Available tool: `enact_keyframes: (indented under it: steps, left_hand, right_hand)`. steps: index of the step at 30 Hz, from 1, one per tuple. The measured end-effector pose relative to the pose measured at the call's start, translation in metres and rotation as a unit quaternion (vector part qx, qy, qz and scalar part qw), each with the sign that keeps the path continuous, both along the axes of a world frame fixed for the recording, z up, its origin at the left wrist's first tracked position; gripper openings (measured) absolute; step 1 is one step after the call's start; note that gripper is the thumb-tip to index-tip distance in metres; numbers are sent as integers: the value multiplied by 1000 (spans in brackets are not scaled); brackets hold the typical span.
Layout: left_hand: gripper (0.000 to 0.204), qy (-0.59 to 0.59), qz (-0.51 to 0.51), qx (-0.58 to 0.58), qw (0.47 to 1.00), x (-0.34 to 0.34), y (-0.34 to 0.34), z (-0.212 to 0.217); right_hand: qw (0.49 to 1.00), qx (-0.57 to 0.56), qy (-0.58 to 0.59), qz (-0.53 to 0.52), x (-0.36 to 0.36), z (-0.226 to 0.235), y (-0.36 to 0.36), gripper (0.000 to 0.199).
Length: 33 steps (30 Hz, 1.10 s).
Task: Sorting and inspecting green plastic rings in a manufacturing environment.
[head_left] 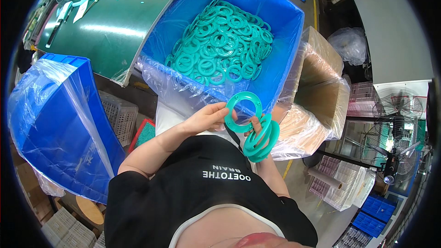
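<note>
My left hand (211,117) pinches the left rim of a teal plastic ring (249,96), held up in front of my waist. The ring is flat, with a wide round opening and small marks along its band. My right hand (257,126) has its fingers through a bunch of several similar teal rings (273,137), which overlap and partly cover the palm. Fingertips of that hand come close to the single ring, and I cannot tell whether they touch it. Just beyond both hands stands a blue bin (285,23) lined with clear plastic, heaped with loose teal rings (220,41).
At far left a green-topped table (124,14) carries a knife (54,32) and small items. A tilted blue bin (69,124) with plastic film stands at my left. Right of the full bin is a plastic-lined cardboard box (317,96). A fan (395,133) and crates (340,179) are farther right.
</note>
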State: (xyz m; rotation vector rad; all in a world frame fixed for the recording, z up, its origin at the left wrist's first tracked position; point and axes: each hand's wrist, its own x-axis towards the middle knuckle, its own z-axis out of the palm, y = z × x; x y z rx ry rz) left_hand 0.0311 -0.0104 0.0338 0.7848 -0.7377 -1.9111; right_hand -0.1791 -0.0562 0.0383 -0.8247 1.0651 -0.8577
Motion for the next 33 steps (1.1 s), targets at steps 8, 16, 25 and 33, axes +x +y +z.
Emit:
enact_keyframes:
  steps: [8, 16, 25, 33]
  left_hand:
    - [23, -177, 118, 39, 976, -6, -3, -2]
    - [13, -647, 272, -306, 644, -3, -14, -34]
    - [19, -106, 91, 78, 987, 16, -26, -17]
    - [21, -155, 44, -78, 984, -27, -10, -3]
  right_hand:
    - [999, 29, 24, -2, 9, 3, 15, 16]
    - [997, -37, 53, 40, 8, -8, 30, 20]
    - [908, -139, -395, -3, -90, -50, -75, 25]
    - [990, -85, 104, -48, -19, -50, -19, 18]
